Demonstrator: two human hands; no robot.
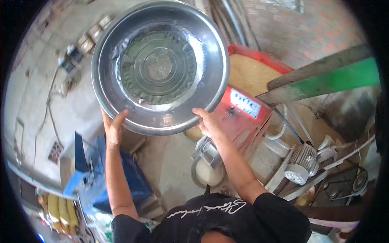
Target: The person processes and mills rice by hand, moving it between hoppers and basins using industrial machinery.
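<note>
A large shiny steel basin (162, 24) is raised in front of me with its inside facing the camera. My left hand (113, 128) grips its lower left rim. My right hand (207, 122) grips the lower right rim. The basin looks empty, with ringed reflections in its bottom. Behind and right of it stands a red milling machine (245, 117) whose hopper holds tan grain (251, 75).
A blue machine (91, 172) stands at lower left on the concrete floor. A white bowl of flour (207, 173) sits under the red machine's spout. An electric motor (302, 164) and cables lie at right. A green and wooden beam (324, 79) crosses the upper right.
</note>
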